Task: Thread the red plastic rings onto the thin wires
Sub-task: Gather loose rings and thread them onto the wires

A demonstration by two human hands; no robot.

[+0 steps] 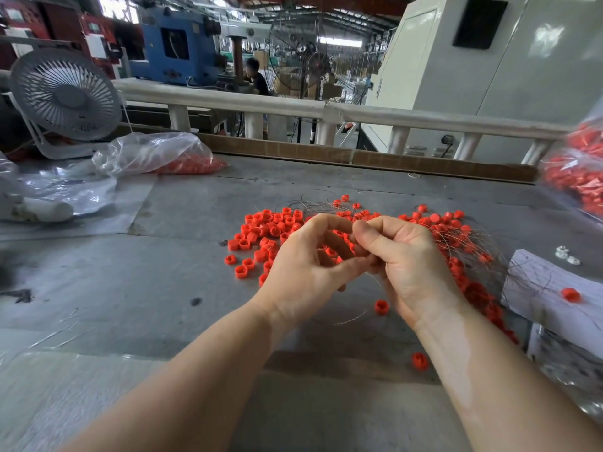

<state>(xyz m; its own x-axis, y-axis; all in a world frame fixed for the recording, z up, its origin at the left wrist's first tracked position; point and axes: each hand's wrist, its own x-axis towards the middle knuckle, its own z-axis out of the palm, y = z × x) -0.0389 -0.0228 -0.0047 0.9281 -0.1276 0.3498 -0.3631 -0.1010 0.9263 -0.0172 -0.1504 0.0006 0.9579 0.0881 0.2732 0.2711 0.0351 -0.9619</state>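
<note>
Two bare arms are reaching in from the bottom edge, nearest the camera, w/ both hands meeting over the gray table (169, 288); the left hand (303, 272) is curling its fingers & thumb toward the right one, and red is peeking out between its fingers, so it is pinching a red ring (330, 252), tho the ring is mostly hiding; the right hand (411, 259) is bending its fingers in tight & pinching a thin wire (346, 319), which is looping down under both wrists w/ one ring (381, 306) hanging on it.

Just behind the hands a big pile of loose red rings (270, 230) is lying on the table; more thin wires (473, 246) are fanning out on the right side of the pile, mixed w/ rings; one stray ring (420, 361) is sitting alone close to the right arm.

At the right a white block (538, 288) is lying w/ one ring (571, 294) on top; a bag of red parts (577, 177) is showing at the right edge, blurry.

At the back left a clear plastic bag (146, 154) is holding more red bits; a white fan (67, 96) is standing behind it; a white rail (293, 107) is running across the far side of the table.
</note>
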